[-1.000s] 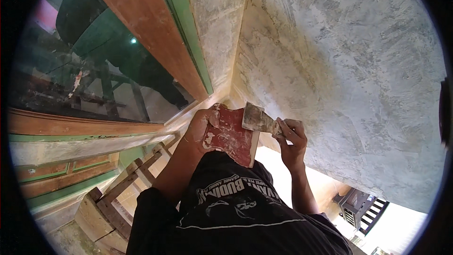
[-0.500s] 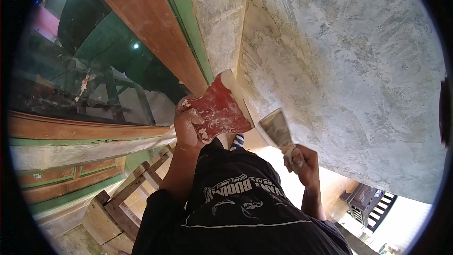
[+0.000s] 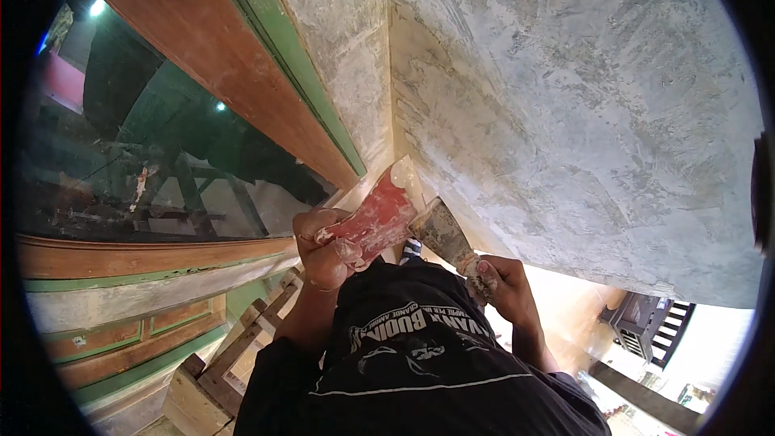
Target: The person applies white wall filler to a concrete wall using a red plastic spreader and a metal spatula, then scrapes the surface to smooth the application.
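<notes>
My left hand (image 3: 321, 249), smeared with pale filler, grips a red, stained spreader (image 3: 373, 220), whose broad end, coated in pale material, points up toward the wall corner (image 3: 393, 105). My right hand (image 3: 507, 284) is closed on the crusted handle of a metal scraper (image 3: 440, 230). The scraper's broad, dirty blade lies close beside the red spreader's right side, perhaps touching it. Both tools are held low in front of my black shirt (image 3: 404, 331), above a foot in a striped covering (image 3: 411, 251).
A mottled plastered wall (image 3: 565, 113) rises at the right. A wood-and-green window frame (image 3: 242, 89) with dark glass (image 3: 129, 145) is at the left. A wooden ladder-like structure (image 3: 214, 387) stands behind me at lower left. Dark slatted furniture (image 3: 646, 323) shows at lower right.
The red spreader swung upward with its end toward the corner. The scraper dropped away to the lower right, then moved back left beside the spreader. The camera view has shifted slightly.
</notes>
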Available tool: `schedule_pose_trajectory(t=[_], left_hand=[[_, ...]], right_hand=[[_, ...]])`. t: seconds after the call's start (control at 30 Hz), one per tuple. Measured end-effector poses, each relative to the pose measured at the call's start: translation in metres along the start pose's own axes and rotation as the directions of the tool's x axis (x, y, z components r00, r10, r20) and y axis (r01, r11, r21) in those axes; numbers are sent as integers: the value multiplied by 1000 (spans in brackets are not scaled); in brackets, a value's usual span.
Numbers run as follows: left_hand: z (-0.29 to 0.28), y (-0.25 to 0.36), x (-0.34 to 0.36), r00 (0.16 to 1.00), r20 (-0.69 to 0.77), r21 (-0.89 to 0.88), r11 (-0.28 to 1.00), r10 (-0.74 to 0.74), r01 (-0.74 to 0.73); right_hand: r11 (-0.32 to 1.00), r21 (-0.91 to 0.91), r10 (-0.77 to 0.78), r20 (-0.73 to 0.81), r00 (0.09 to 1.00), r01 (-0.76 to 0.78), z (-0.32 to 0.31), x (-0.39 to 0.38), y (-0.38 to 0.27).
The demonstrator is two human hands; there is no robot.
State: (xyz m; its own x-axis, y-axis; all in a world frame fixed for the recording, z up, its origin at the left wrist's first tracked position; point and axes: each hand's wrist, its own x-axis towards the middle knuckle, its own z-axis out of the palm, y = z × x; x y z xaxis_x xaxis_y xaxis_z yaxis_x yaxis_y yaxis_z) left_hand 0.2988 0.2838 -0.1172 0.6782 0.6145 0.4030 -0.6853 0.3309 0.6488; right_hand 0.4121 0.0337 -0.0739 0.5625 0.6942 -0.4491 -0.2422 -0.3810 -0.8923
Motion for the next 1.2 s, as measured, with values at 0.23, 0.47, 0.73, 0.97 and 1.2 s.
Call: schedule_pose_trajectory(t=[0.23,0.47,0.73,0.97,1.2], left_hand=[[8,8,3,990,140,-69,998,13,-4],[21,12,-2,988,157,147,989,5,-28],[10,17,-8,957,255,406,913,-138,24],[45,24,-6,733,-365,-433,802,-574,412],[60,8,-11,709,-211,-572,673,-673,468]], right_hand=[[995,100,-32,63,997,26,5,3,-4],[990,129,-62,67,996,53,7,5,-19],[959,265,-134,94,987,105,4,11,-22],[886,248,-368,-138,920,392,21,33,-4],[900,356,-252,-49,966,253,40,36,12]])
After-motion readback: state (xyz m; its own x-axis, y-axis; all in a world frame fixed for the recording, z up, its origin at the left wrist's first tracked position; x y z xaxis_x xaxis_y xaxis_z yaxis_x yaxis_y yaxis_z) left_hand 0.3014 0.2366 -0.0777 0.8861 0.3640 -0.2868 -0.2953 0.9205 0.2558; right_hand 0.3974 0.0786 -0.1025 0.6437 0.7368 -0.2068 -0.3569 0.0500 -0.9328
